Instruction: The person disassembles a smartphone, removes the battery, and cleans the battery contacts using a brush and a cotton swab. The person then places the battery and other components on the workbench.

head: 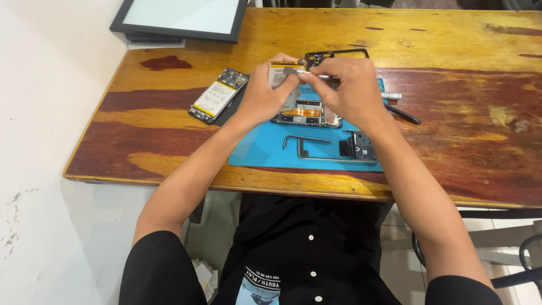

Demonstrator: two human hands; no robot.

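Wooden table carries a blue mat where, at twelve o'clock, the left hand grips an opened phone, already stripped of frame pieces, its battery still in, while the right hand pinches tweezers.

A worn wooden table carries a blue repair mat beneath the grip, an opened phone left of it, and a framed panel beyond.

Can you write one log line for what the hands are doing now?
left hand: steadies opened phone | right hand: holds thin metal tool | blue mat
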